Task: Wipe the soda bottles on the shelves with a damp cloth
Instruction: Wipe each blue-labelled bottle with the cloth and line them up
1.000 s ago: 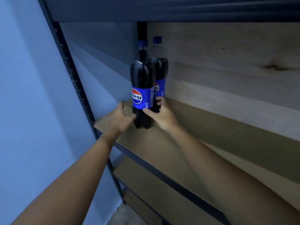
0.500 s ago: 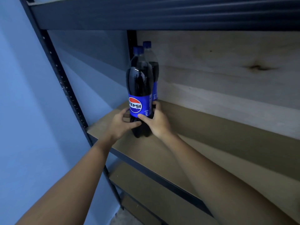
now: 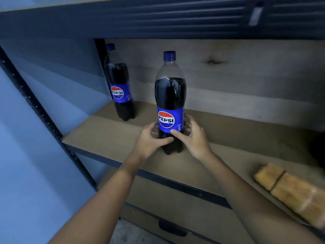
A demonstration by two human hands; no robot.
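At frame centre, the left hand [image 3: 149, 140] and right hand [image 3: 194, 138] clasped the base of a dark plastic blue-capped cola bottle [image 3: 170, 103] standing upright on the brown shelf board [image 3: 105, 134], probably steadying it. A second, matching bottle [image 3: 119, 85] stood upper left.

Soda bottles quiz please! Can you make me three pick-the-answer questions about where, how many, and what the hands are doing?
1. Where is the back bottle?
A. left rear corner of the shelf
B. on the floor
C. on the shelf's right end

2. How many bottles show?
A. one
B. two
C. four

3. What are the left hand and right hand doing?
A. hanging idle
B. holding a cloth
C. gripping the front bottle

Answers: 1 A, it stands by the corner post. 2 B, only two blue-capped bottles. 3 C, fingers curl around its base.
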